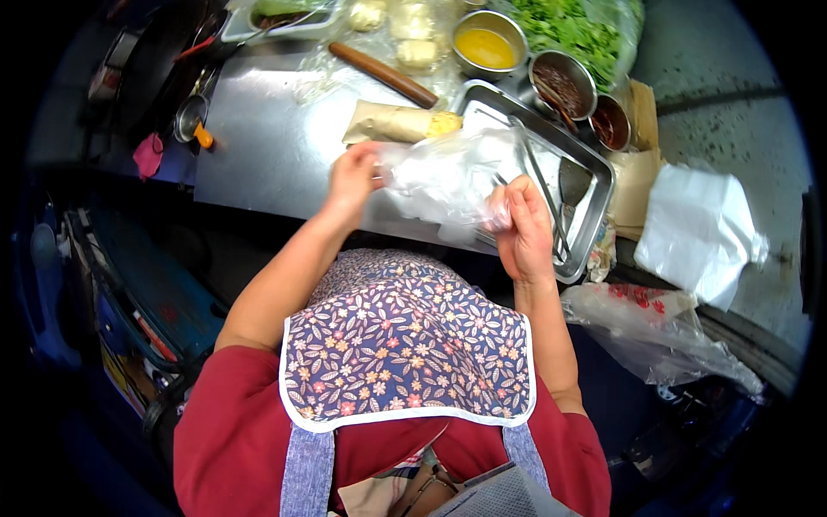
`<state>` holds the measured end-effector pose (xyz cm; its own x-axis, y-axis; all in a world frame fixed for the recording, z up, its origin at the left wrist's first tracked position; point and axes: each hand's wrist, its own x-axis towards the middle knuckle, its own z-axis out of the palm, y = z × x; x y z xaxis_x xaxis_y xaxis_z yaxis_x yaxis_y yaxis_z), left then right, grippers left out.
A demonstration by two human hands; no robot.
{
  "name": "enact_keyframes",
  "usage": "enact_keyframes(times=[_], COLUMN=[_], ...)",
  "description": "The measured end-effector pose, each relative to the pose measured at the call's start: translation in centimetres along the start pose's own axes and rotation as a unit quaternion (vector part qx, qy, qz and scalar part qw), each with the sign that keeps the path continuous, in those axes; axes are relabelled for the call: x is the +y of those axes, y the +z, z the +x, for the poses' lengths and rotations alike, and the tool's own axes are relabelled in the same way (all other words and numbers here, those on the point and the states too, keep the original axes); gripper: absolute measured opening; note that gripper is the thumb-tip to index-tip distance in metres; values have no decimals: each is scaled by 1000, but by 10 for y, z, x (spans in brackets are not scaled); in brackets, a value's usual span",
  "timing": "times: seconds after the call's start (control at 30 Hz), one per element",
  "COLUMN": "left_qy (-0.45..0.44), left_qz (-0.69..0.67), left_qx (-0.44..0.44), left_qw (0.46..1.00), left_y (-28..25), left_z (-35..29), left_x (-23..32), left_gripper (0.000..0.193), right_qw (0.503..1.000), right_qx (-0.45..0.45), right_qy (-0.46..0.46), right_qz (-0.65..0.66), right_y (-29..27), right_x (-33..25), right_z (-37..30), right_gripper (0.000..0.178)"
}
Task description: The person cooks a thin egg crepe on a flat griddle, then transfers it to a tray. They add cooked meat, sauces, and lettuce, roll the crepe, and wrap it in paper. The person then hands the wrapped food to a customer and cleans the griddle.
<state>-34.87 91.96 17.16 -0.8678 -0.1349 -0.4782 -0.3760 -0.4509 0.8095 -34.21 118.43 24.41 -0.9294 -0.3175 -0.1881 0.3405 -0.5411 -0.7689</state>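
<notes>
Between my two hands a thin clear plastic bag [444,177] is stretched out, partly blurred. My left hand [353,177] pinches its left side, and my right hand [522,220] grips the other side with curled fingers. Just beyond the bag, a wrap in a brown paper sleeve [383,122] lies on the steel counter [258,146], yellow filling showing at its right end. To the right, partly behind the bag, sits a metal tray [594,202] with tongs [541,177] and a dark flat tool [574,183] in it.
A wooden rolling pin [383,76] lies beyond the wrap, near bagged dough pieces [417,53]. Bowls of yellow liquid [487,49] and dark red sauce [564,82] stand behind the tray, beside chopped greens [568,30]. White plastic bags [696,228] hang at right; a strainer [189,118] lies left.
</notes>
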Motion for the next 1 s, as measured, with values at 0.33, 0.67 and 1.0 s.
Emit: enact_keyframes(times=[0.33,0.67,1.0], left_qy=[-87,-99,-23], left_qz=[-12,109,145], left_qx=[181,8,-20], left_qw=[980,989,989], left_y=[-112,-119,-64], left_z=[-61,-27,16], left_x=[7,11,12], left_gripper=[24,31,30], right_qw=[607,709,835], right_qx=[-230,-247,-187], right_qy=[-10,135,392], right_qz=[-761,-647,-337], right_y=[13,-19,24], right_x=[29,30,55], right_z=[182,197,100], right_gripper=[60,91,69])
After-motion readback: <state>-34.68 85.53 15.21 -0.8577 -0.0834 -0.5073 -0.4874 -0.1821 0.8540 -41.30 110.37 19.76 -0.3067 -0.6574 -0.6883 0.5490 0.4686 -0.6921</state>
